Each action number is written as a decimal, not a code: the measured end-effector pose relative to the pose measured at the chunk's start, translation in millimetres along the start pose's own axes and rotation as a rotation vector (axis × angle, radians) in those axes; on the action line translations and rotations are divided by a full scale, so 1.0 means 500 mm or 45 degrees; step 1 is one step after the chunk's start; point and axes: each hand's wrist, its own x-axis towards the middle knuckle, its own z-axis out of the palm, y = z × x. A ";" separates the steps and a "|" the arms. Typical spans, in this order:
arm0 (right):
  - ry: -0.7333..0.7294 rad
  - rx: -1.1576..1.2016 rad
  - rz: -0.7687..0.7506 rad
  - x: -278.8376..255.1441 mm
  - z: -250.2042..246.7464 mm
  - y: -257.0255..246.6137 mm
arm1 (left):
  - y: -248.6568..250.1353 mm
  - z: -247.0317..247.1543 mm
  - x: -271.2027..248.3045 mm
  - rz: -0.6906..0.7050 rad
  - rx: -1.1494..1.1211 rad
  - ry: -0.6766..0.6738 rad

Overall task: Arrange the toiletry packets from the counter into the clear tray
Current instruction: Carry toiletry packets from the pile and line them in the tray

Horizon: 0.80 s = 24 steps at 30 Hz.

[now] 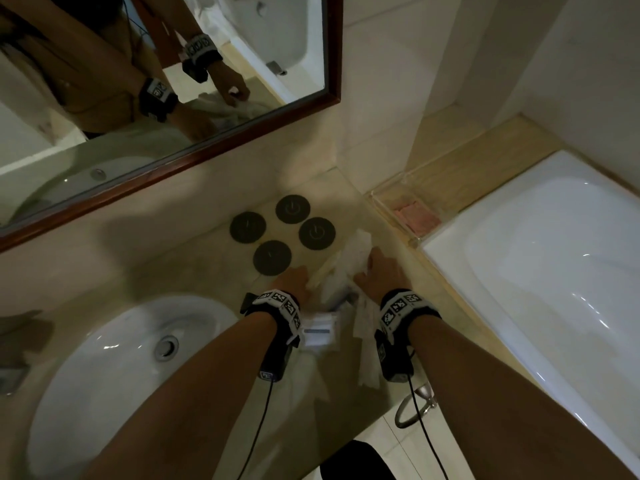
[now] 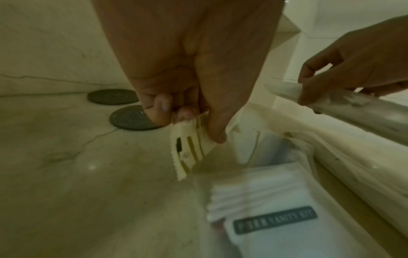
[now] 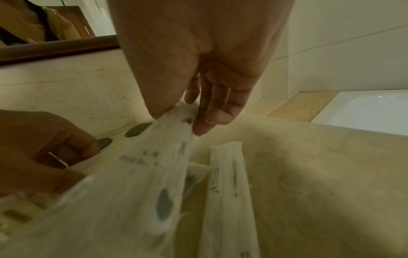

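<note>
Several white toiletry packets (image 1: pixel 346 271) lie in a loose heap on the marble counter (image 1: pixel 194 271), and both hands are in the heap. My left hand (image 1: pixel 298 277) pinches a cream packet with gold stripes (image 2: pixel 192 148) between thumb and fingers (image 2: pixel 217 136). My right hand (image 1: pixel 375 268) pinches the end of a long white printed packet (image 3: pixel 154 174), lifted off the counter. Below my left wrist lies a white "vanity kit" packet (image 2: pixel 273 221). Another long packet (image 3: pixel 229 183) lies flat on the counter. The clear tray (image 1: pixel 391 218) sits on the ledge to the far right and holds a pink item.
Four black round coasters (image 1: pixel 282 233) lie just beyond the hands. A white sink (image 1: pixel 121 368) is at the left, and a white bathtub (image 1: pixel 540 278) at the right. A framed mirror (image 1: pixel 207 140) hangs above the counter. A metal ring (image 1: pixel 415 407) hangs below the counter's front edge.
</note>
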 end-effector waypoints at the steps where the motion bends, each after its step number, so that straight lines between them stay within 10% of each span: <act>1: 0.006 -0.003 -0.016 -0.002 -0.001 -0.009 | -0.007 -0.005 -0.005 0.024 0.008 0.022; 24: -0.018 -0.397 -0.638 -0.286 0.106 -0.506 | -0.502 -0.104 -0.430 -0.252 0.026 0.549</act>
